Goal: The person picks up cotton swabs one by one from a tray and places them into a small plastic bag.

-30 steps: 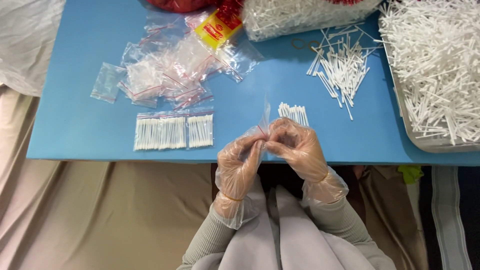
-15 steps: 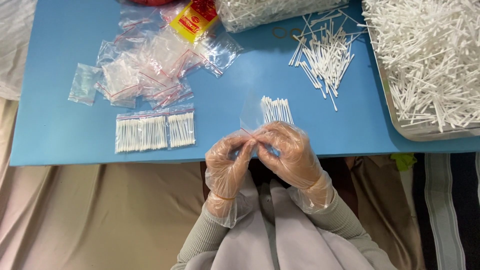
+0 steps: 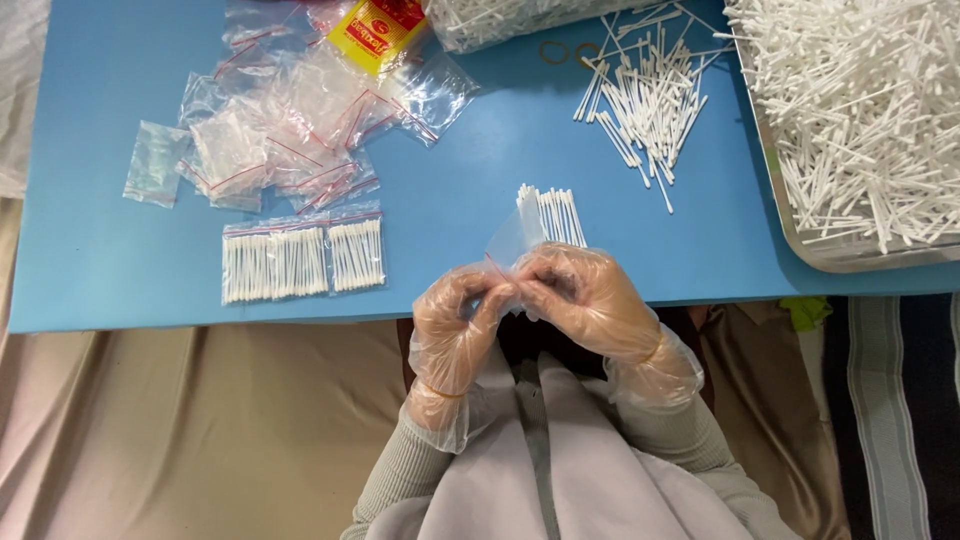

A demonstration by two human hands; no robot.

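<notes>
Both my hands wear clear plastic gloves and meet at the near edge of the blue table (image 3: 470,190). My left hand (image 3: 455,320) and my right hand (image 3: 585,295) pinch the mouth of a small clear zip bag (image 3: 513,240) between their fingertips. The bag stands up from my fingers and looks empty. Just behind it a small bunch of white cotton swabs (image 3: 553,213) lies on the table. Three filled bags of swabs (image 3: 302,257) lie side by side to the left.
A heap of empty clear zip bags (image 3: 290,130) with red seals lies at the back left beside a yellow packet (image 3: 378,30). Loose swabs (image 3: 645,100) are scattered at the back middle. A metal tray (image 3: 800,235) full of swabs stands at the right.
The view has shifted a little. My hands have stayed together on the bag, working its mouth, and the bag now stands more upright.
</notes>
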